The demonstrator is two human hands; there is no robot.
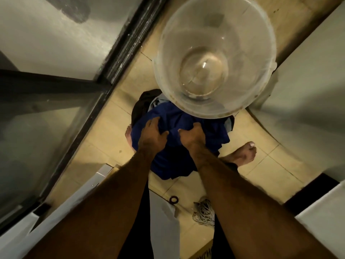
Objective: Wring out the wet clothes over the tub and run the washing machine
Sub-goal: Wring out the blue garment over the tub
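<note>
A bundle of wet clothes hangs in the middle of the head view, a dark blue garment (209, 133) on the outside with black and pale grey cloth (143, 103) showing behind it. My left hand (154, 136) grips the blue cloth on its left side. My right hand (190, 136) grips a bunched fold just beside it, fingers curled in. Just beyond the bundle stands a clear plastic tub (214, 55) on the floor, with a little water at its bottom. The washing machine cannot be made out for certain.
Tan floor tiles (115, 141) lie below. My bare foot (242, 156) stands at the right. A dark-framed glass door (78, 101) runs along the left, white walls at the right. A coil of grey cord (204, 214) and a small dark ring (174, 200) lie near my legs.
</note>
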